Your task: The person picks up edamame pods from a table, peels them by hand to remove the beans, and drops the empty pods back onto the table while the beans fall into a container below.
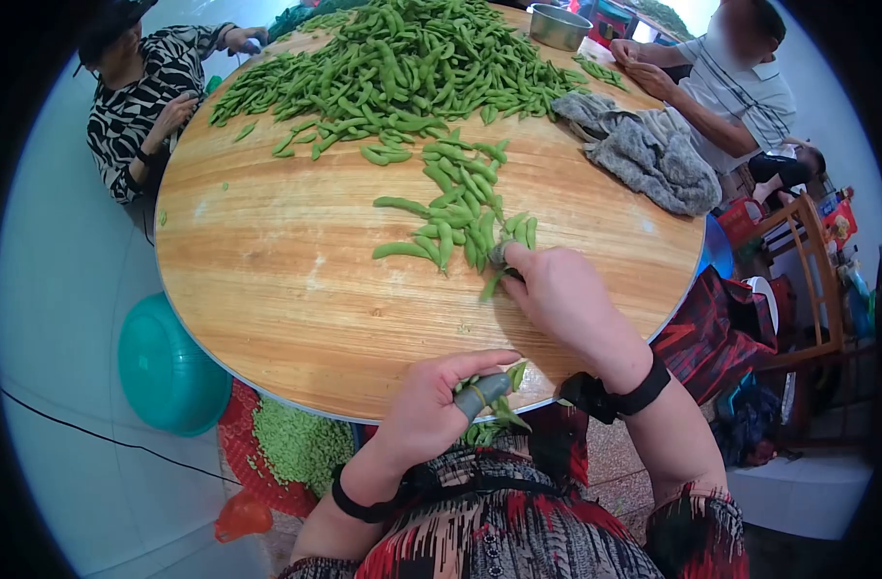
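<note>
Near the table's front edge, my left hand (pixel 426 405) is curled round several green soybean pods (pixel 516 374). A grey cover (pixel 483 394) with a yellowish band sits on one of its digits. Farther forward, my right hand (pixel 566 294) reaches to the near end of a strip of loose pods (pixel 460 198). Its fingertips close on a single soybean pod (pixel 492 285), and another dark grey finger cover (pixel 500 254) shows there. Part of that grip is hidden behind the hand.
A large pod heap (pixel 412 58) covers the far side of the round wooden table (pixel 267 241). A grey cloth (pixel 644 154) and metal bowl (pixel 559 27) lie right. Below left are a teal basin (pixel 170 362) and shelled beans (pixel 301 444). Two people sit across.
</note>
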The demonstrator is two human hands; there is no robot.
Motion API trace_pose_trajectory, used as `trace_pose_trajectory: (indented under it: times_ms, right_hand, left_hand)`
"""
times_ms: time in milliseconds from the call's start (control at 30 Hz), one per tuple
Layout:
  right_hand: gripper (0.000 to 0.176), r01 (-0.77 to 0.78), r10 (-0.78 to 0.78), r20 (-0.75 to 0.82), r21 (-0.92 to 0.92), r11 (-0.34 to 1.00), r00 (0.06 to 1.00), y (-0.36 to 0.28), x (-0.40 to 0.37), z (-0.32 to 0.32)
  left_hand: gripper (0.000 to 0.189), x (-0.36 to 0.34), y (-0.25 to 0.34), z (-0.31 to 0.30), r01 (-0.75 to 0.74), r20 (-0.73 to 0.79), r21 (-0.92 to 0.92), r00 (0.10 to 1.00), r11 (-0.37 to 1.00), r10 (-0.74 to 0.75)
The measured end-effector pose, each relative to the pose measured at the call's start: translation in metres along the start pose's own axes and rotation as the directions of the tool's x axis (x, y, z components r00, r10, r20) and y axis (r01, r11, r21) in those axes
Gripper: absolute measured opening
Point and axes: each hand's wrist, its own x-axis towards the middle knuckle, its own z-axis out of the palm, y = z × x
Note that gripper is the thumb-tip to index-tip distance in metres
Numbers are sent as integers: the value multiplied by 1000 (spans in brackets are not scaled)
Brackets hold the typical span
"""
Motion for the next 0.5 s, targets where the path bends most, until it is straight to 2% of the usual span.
trace_pose_trajectory:
  times_ms: [67, 100, 133, 167, 200, 233, 267, 300, 333, 367, 400, 467, 500]
  right_hand:
    - [17, 36, -36, -4, 28, 999, 999, 5, -3, 4]
    - [16, 76, -63, -84, 160, 984, 994, 7, -4, 7]
    - [16, 124, -78, -167, 287, 950, 983, 8, -6, 10]
    - [16, 126, -80, -166, 289, 949, 983, 8, -9, 7]
    - [18, -31, 28, 13, 543, 839, 1000, 7, -13, 1]
    - [23, -218, 85, 215, 725, 654, 973, 4, -17, -5]
    - [23, -218, 84, 216, 726, 652, 973, -2, -24, -9]
    - [25, -335, 35, 353, 848, 411, 935, -9, -32, -12]
    - [28, -452, -53, 463, 880, 144, 885, -15, -39, -12]
    - [26, -443, -89, 460, 882, 163, 883, -19, -45, -10]
    - [26, -444, -90, 461, 881, 161, 883, -23, -50, -10]
    - [26, -381, -169, 401, 914, 135, 901, -29, -59, -12]
    - [26, -309, -205, 337, 938, 155, 919, -27, -63, -7]
  left_hand:
    - [30, 0, -5, -1, -110, -103, 14, 988, 994, 111]
    - [30, 0, -4, -1, -110, -104, 11, 988, 994, 110]
    - [33, -1, 0, -3, -86, -200, -89, 978, 992, 66]
    - [37, 0, 3, -5, -71, -290, -188, 957, 979, 14]
    - [37, 2, 5, -7, -71, -294, -186, 956, 980, 13]
    - [39, 5, 7, -9, -94, -271, -448, 962, 889, -35]
    - [41, 6, 7, -10, -108, -234, -676, 969, 729, -73]
    - [41, 6, 6, -11, -108, -235, -676, 969, 729, -74]
    - [35, 6, 4, -13, -83, -158, -723, 986, 686, -47]
    - [30, 6, 2, -14, -53, -82, -766, 997, 640, -16]
    - [30, 6, 1, -13, -52, -83, -766, 996, 641, -18]
    - [17, 5, -1, -9, -175, -217, -704, 976, 688, 26]
    - [17, 5, 0, -7, -176, -219, -703, 975, 689, 26]
